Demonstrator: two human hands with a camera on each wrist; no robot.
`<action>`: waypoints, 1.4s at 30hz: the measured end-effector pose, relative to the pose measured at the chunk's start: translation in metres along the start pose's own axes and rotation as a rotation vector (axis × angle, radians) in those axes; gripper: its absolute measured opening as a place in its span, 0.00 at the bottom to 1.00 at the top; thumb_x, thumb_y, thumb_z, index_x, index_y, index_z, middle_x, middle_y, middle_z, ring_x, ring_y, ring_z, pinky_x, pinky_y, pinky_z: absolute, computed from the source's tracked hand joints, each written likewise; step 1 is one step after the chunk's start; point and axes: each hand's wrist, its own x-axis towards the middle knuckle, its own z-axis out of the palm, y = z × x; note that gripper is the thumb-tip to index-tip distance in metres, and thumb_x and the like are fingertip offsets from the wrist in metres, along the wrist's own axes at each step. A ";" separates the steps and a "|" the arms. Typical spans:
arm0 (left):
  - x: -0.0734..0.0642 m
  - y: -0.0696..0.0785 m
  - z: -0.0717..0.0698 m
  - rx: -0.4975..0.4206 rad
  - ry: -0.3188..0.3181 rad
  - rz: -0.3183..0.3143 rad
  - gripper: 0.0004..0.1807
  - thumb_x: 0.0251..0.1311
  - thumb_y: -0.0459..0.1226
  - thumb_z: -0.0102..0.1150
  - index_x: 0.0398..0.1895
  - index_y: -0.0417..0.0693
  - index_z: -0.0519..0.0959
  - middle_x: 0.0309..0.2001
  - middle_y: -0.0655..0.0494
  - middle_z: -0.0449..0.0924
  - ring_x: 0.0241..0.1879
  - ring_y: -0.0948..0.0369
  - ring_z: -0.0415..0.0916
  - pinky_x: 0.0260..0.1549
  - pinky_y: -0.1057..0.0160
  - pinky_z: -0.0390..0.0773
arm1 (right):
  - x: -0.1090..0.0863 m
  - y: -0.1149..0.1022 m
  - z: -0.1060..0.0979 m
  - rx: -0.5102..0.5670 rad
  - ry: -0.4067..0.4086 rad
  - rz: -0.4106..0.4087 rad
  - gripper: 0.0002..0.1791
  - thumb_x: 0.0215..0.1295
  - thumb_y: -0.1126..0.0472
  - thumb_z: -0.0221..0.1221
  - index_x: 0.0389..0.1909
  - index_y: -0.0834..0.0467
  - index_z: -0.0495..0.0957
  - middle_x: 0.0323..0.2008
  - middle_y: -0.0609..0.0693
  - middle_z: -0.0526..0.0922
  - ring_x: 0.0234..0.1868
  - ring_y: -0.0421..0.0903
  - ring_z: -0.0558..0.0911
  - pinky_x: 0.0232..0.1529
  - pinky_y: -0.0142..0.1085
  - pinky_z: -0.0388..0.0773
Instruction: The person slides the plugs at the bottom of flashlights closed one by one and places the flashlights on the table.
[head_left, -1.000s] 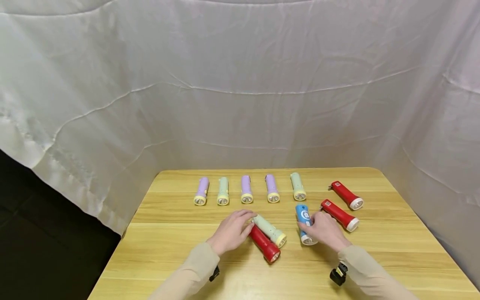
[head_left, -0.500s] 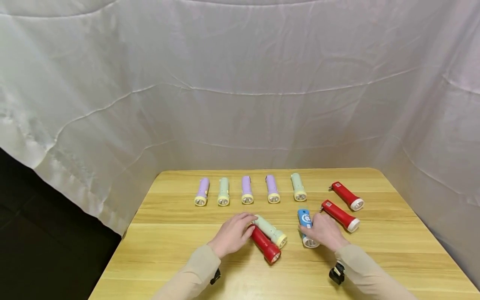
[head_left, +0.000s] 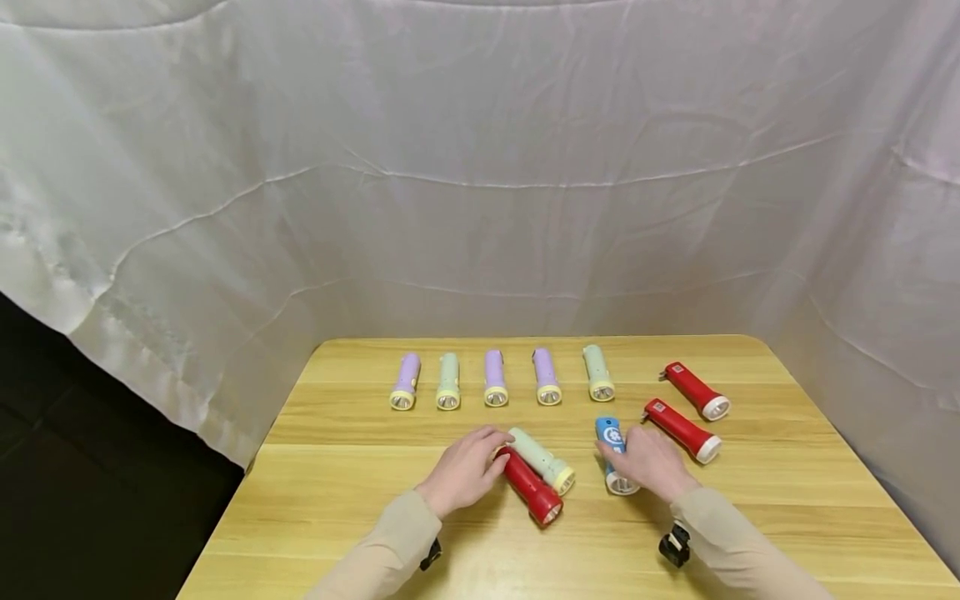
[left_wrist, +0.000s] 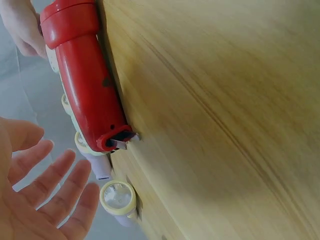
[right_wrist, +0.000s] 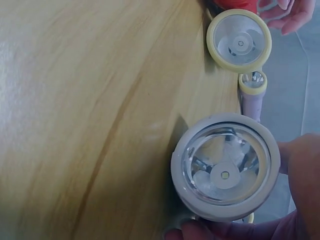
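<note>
My right hand (head_left: 656, 461) grips a blue flashlight (head_left: 612, 437) with a white head, its thumb on one side and fingers on the other. That flashlight lies on the table with its lens (right_wrist: 225, 175) toward me. Over the tail of a red flashlight (head_left: 534, 490) hovers my left hand (head_left: 465, 468). In the left wrist view its fingers (left_wrist: 62, 192) are loosely spread, beside the red tail with its metal prongs, and hold nothing. A pale green flashlight (head_left: 542, 461) with a yellow head lies along the far side of the red one.
Along the back of the wooden table (head_left: 322, 500) runs a row of purple flashlights (head_left: 493, 371) and green flashlights (head_left: 448, 375). Right of my right hand lie two red flashlights (head_left: 678, 427) with white heads. A pale cloth (head_left: 480, 233) hangs behind the table.
The blue flashlight and my right hand have shifted slightly toward me since the oldest frame, then stayed put. My left hand has barely moved.
</note>
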 end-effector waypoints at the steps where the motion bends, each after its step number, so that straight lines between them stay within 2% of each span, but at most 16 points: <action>1: 0.000 0.001 0.000 0.000 -0.008 -0.004 0.18 0.72 0.40 0.55 0.61 0.48 0.78 0.58 0.53 0.82 0.55 0.56 0.81 0.57 0.55 0.81 | 0.000 0.000 -0.001 0.002 -0.001 0.002 0.29 0.67 0.38 0.58 0.16 0.55 0.69 0.14 0.49 0.71 0.15 0.43 0.69 0.16 0.31 0.62; 6: 0.001 0.008 0.001 0.000 -0.044 -0.017 0.17 0.72 0.41 0.55 0.60 0.50 0.78 0.56 0.54 0.82 0.51 0.58 0.82 0.53 0.57 0.83 | -0.001 0.000 -0.005 -0.005 0.009 0.005 0.29 0.68 0.38 0.57 0.18 0.56 0.69 0.15 0.50 0.71 0.16 0.44 0.71 0.17 0.33 0.63; 13: 0.005 0.021 0.003 0.011 -0.094 -0.014 0.19 0.71 0.42 0.56 0.62 0.52 0.76 0.56 0.55 0.80 0.50 0.59 0.82 0.51 0.58 0.83 | -0.004 0.002 -0.009 -0.030 0.039 -0.010 0.28 0.67 0.38 0.58 0.20 0.58 0.70 0.16 0.50 0.69 0.18 0.46 0.71 0.18 0.34 0.62; 17: 0.008 0.032 0.004 0.023 -0.120 -0.001 0.22 0.72 0.44 0.56 0.66 0.55 0.73 0.60 0.54 0.73 0.43 0.60 0.81 0.42 0.61 0.83 | -0.005 0.004 -0.011 -0.036 0.068 -0.016 0.27 0.67 0.39 0.58 0.25 0.60 0.72 0.18 0.51 0.71 0.18 0.47 0.72 0.18 0.35 0.63; 21: 0.012 0.042 0.003 0.091 -0.174 0.008 0.23 0.73 0.49 0.53 0.69 0.60 0.72 0.63 0.53 0.70 0.38 0.60 0.80 0.34 0.62 0.82 | -0.006 0.005 -0.012 -0.036 0.129 -0.038 0.27 0.68 0.40 0.58 0.33 0.63 0.75 0.19 0.51 0.73 0.19 0.48 0.72 0.18 0.36 0.65; 27: 0.016 0.054 0.008 0.194 -0.287 -0.034 0.27 0.71 0.59 0.50 0.70 0.66 0.70 0.66 0.51 0.68 0.41 0.57 0.80 0.34 0.56 0.83 | -0.005 0.005 -0.012 -0.025 0.170 -0.067 0.27 0.68 0.42 0.59 0.41 0.66 0.77 0.22 0.52 0.75 0.19 0.48 0.72 0.18 0.36 0.66; 31: 0.018 0.056 0.014 0.199 -0.277 -0.061 0.29 0.67 0.62 0.53 0.68 0.66 0.72 0.65 0.50 0.69 0.39 0.55 0.80 0.36 0.56 0.83 | -0.005 0.004 -0.011 -0.019 0.178 -0.078 0.26 0.68 0.44 0.60 0.41 0.66 0.77 0.22 0.52 0.75 0.19 0.48 0.72 0.18 0.35 0.66; 38: 0.018 0.056 0.020 0.120 -0.264 -0.158 0.31 0.62 0.63 0.59 0.66 0.65 0.73 0.70 0.47 0.66 0.39 0.51 0.80 0.38 0.51 0.82 | -0.005 0.005 -0.009 -0.022 0.189 -0.094 0.25 0.68 0.44 0.60 0.41 0.66 0.77 0.21 0.51 0.74 0.19 0.47 0.71 0.18 0.35 0.65; 42: 0.016 0.056 0.020 0.099 -0.250 -0.197 0.34 0.58 0.63 0.62 0.64 0.61 0.72 0.68 0.48 0.65 0.32 0.53 0.78 0.34 0.52 0.81 | -0.006 0.004 -0.010 -0.022 0.194 -0.100 0.25 0.68 0.45 0.60 0.41 0.66 0.78 0.21 0.51 0.74 0.18 0.47 0.71 0.17 0.35 0.65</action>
